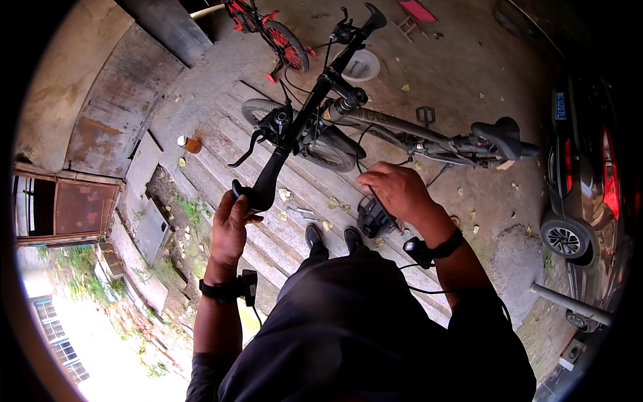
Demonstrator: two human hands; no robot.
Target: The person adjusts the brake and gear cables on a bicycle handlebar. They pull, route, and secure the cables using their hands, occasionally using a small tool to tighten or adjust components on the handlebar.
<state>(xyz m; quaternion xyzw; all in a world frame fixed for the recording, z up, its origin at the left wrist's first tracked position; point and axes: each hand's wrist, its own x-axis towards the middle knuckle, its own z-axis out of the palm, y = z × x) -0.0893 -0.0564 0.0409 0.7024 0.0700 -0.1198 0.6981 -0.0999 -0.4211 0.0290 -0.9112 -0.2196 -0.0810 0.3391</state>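
A black bicycle (395,127) stands in front of me with its handlebar (315,100) running from near left to far right. My left hand (230,228) is closed around the outer end of the near black handlebar grip (270,177), thumb and fingers on its tip. Just beyond the grip is a brake lever (246,151). My right hand (396,192) hangs right of the front wheel (335,149), fingers curled together; a thin dark strip shows at them, too unclear to name. Under that hand, a dark bulky object (374,218) sits near my shoe.
A small black-and-red bicycle (284,43) and a white basin (362,65) are farther off. An orange jar with a white lid (189,144) lies on the left. A parked car (583,181) is at right. Metal tools (305,213) lie before my shoes.
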